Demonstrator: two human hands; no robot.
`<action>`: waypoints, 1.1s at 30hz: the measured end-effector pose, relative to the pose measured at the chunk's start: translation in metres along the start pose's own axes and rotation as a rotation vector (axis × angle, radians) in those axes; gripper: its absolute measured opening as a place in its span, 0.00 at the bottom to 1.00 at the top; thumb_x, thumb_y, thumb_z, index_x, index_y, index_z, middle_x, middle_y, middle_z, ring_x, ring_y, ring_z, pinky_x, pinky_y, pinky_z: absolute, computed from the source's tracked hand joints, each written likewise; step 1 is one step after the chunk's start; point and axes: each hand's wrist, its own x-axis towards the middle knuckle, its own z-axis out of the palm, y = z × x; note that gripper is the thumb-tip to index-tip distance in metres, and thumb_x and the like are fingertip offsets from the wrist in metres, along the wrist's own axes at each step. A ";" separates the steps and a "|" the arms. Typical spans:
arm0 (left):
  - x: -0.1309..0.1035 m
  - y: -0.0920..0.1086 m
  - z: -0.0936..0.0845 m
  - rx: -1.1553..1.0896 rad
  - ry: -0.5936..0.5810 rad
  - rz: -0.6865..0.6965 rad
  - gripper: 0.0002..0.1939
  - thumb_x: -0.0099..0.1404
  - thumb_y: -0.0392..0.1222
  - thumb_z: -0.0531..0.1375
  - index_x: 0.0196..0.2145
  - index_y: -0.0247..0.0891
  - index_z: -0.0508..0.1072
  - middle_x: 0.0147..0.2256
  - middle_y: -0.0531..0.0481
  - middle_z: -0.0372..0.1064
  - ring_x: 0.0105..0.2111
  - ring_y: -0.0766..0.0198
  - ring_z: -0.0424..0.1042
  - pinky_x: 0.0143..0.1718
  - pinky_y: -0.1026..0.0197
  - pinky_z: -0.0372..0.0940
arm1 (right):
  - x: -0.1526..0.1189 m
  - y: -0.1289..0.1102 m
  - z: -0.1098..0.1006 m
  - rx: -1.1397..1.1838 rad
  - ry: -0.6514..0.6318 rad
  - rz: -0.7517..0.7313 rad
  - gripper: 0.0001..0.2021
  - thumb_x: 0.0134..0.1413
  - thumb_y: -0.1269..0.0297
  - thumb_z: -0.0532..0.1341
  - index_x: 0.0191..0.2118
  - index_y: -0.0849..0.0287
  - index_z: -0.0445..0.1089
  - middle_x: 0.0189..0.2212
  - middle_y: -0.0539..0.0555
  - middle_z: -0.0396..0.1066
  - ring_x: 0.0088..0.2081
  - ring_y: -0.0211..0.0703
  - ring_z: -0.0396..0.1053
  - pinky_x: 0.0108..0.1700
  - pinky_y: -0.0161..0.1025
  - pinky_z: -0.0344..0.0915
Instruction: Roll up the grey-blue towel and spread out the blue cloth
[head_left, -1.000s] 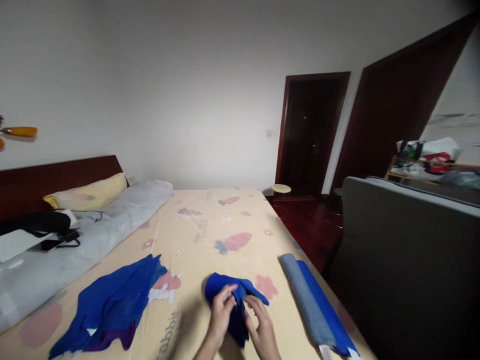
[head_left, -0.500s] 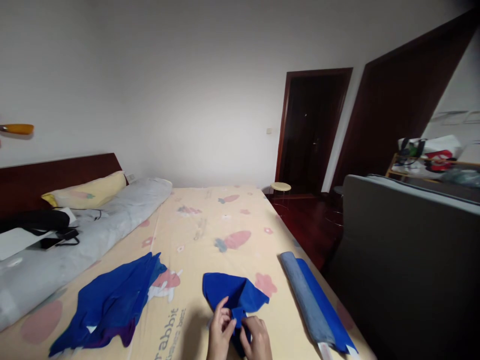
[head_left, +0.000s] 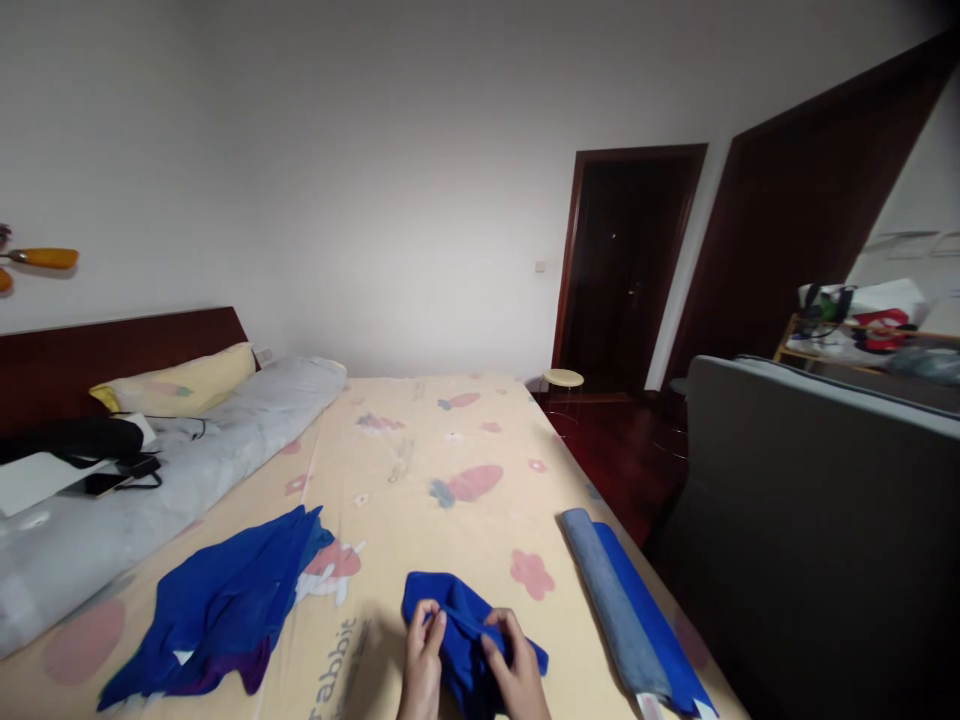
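Note:
A blue cloth (head_left: 465, 655) is bunched up at the near edge of the bed, between my two hands. My left hand (head_left: 424, 650) pinches its left part between thumb and fingers. On the other side, my right hand (head_left: 514, 655) grips a fold of the same cloth. Another crumpled blue cloth (head_left: 217, 600), with a purple patch at its lower edge, lies to the left. To the right rest a grey-blue rolled cloth (head_left: 611, 600) and, beside it, a long folded blue cloth (head_left: 652, 615), both with white tags at their near ends.
The bed (head_left: 405, 500) has a patterned cream sheet. A grey quilt (head_left: 247, 450), a yellow pillow (head_left: 180, 385), a black bag (head_left: 82, 440) and a phone (head_left: 106, 484) lie at the left. A stool (head_left: 562, 378) stands beyond the bed; a dark grey panel (head_left: 802, 530) rises at the right.
My hands have moved slightly up and apart, with new grips on the blue cloth. The cloth's spread upper part has drawn in and become more bunched.

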 end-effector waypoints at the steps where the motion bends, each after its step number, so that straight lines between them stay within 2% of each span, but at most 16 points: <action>1: 0.002 0.001 -0.003 0.020 0.006 0.033 0.24 0.49 0.66 0.62 0.31 0.43 0.68 0.29 0.54 0.65 0.33 0.62 0.69 0.37 0.63 0.65 | -0.001 0.000 -0.003 -0.034 -0.048 -0.051 0.09 0.51 0.61 0.56 0.39 0.54 0.65 0.34 0.51 0.72 0.37 0.43 0.71 0.41 0.37 0.68; 3: 0.004 0.003 -0.012 0.127 -0.048 0.148 0.18 0.55 0.61 0.60 0.30 0.43 0.67 0.28 0.53 0.65 0.33 0.62 0.69 0.37 0.62 0.65 | -0.001 0.001 -0.010 -0.138 -0.105 -0.137 0.14 0.46 0.67 0.56 0.42 0.54 0.66 0.36 0.52 0.73 0.38 0.44 0.72 0.42 0.38 0.68; 6: 0.004 0.008 -0.031 0.455 -0.241 0.341 0.08 0.57 0.45 0.58 0.35 0.43 0.70 0.30 0.52 0.68 0.33 0.61 0.70 0.39 0.61 0.66 | 0.005 0.005 -0.027 -0.316 -0.084 -0.197 0.16 0.42 0.74 0.53 0.40 0.54 0.65 0.32 0.50 0.71 0.32 0.42 0.70 0.36 0.36 0.68; 8: 0.004 0.012 -0.042 0.691 -0.356 0.428 0.21 0.53 0.34 0.57 0.45 0.45 0.71 0.40 0.48 0.73 0.43 0.58 0.71 0.48 0.59 0.65 | 0.012 0.003 -0.037 -0.415 -0.067 -0.238 0.17 0.40 0.76 0.52 0.38 0.54 0.65 0.30 0.50 0.69 0.30 0.40 0.69 0.32 0.35 0.66; 10: 0.007 0.018 -0.049 0.874 -0.396 0.475 0.31 0.51 0.29 0.53 0.52 0.48 0.69 0.51 0.47 0.70 0.52 0.58 0.68 0.55 0.59 0.62 | 0.019 -0.004 -0.044 -0.487 -0.057 -0.308 0.19 0.39 0.78 0.51 0.38 0.53 0.65 0.30 0.50 0.67 0.30 0.40 0.69 0.31 0.34 0.66; 12: 0.014 0.025 -0.052 1.003 -0.334 0.500 0.31 0.52 0.27 0.50 0.51 0.48 0.70 0.52 0.47 0.68 0.53 0.59 0.69 0.54 0.59 0.63 | 0.026 -0.013 -0.046 -0.520 -0.040 -0.380 0.20 0.39 0.79 0.50 0.38 0.53 0.65 0.30 0.50 0.65 0.31 0.40 0.68 0.31 0.34 0.66; 15: 0.031 0.036 -0.059 1.118 -0.125 0.536 0.29 0.52 0.25 0.47 0.47 0.44 0.73 0.47 0.45 0.70 0.46 0.60 0.73 0.47 0.61 0.68 | 0.034 -0.020 -0.048 -0.577 0.054 -0.485 0.19 0.44 0.79 0.51 0.40 0.53 0.66 0.31 0.51 0.65 0.31 0.41 0.67 0.32 0.35 0.66; 17: 0.043 0.041 -0.069 1.141 0.018 0.590 0.26 0.51 0.25 0.47 0.42 0.42 0.75 0.42 0.45 0.71 0.41 0.61 0.74 0.43 0.61 0.69 | 0.039 -0.017 -0.053 -0.654 0.151 -0.528 0.17 0.48 0.78 0.51 0.40 0.53 0.67 0.31 0.51 0.66 0.31 0.41 0.67 0.32 0.35 0.66; 19: 0.055 0.045 -0.087 1.133 0.136 0.660 0.21 0.52 0.27 0.48 0.37 0.41 0.76 0.37 0.45 0.71 0.37 0.60 0.75 0.39 0.61 0.69 | 0.042 -0.006 -0.063 -0.714 0.192 -0.524 0.16 0.48 0.78 0.52 0.40 0.53 0.67 0.32 0.53 0.69 0.33 0.42 0.68 0.34 0.36 0.67; 22: 0.071 0.047 -0.122 1.075 0.274 0.747 0.13 0.57 0.36 0.51 0.30 0.41 0.76 0.33 0.45 0.71 0.34 0.57 0.75 0.35 0.58 0.70 | 0.043 0.013 -0.085 -0.730 0.130 -0.414 0.16 0.42 0.77 0.53 0.38 0.53 0.68 0.34 0.54 0.71 0.35 0.45 0.70 0.37 0.39 0.68; 26: 0.081 0.046 -0.160 0.945 0.345 0.791 0.13 0.61 0.47 0.52 0.29 0.44 0.76 0.34 0.46 0.75 0.36 0.56 0.75 0.39 0.56 0.70 | 0.042 0.029 -0.108 -0.587 -0.005 -0.143 0.17 0.40 0.74 0.53 0.38 0.53 0.69 0.35 0.53 0.74 0.35 0.45 0.72 0.37 0.38 0.68; 29: 0.081 0.049 -0.171 0.865 0.354 0.767 0.14 0.62 0.49 0.51 0.33 0.44 0.75 0.35 0.47 0.77 0.38 0.56 0.75 0.42 0.56 0.70 | 0.046 0.029 -0.114 -0.452 -0.097 0.004 0.17 0.38 0.72 0.52 0.36 0.54 0.70 0.31 0.51 0.75 0.34 0.45 0.72 0.37 0.38 0.67; 33: 0.082 0.066 -0.169 0.816 0.397 0.766 0.15 0.63 0.49 0.49 0.35 0.44 0.74 0.34 0.46 0.76 0.37 0.57 0.75 0.40 0.58 0.69 | 0.058 0.028 -0.118 -0.414 -0.201 0.079 0.17 0.36 0.70 0.52 0.35 0.56 0.72 0.33 0.53 0.76 0.35 0.47 0.72 0.39 0.40 0.66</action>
